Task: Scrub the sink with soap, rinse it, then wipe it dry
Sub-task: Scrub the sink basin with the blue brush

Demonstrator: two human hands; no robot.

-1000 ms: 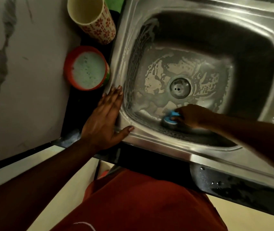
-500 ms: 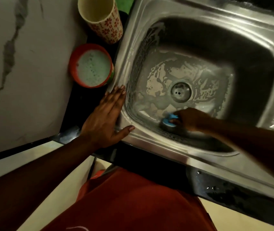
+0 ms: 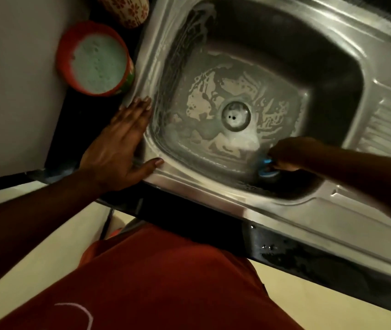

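The steel sink fills the upper right, its basin floor streaked with white soap foam around the round drain. My right hand reaches into the basin's near right corner and grips a blue scrubber pressed against the floor by the front wall; most of the scrubber is hidden under my fingers. My left hand lies flat with straight fingers on the sink's left rim, thumb spread along the front corner.
A red tub of green soap paste stands on the dark counter left of the sink. A floral cup stands behind it. The ribbed drainboard lies at the right. Water drops sit on the counter's front edge.
My right hand has slid the blue scrubber to the right along the basin's front, from below the drain to the near right corner. The left hand stays on the rim.
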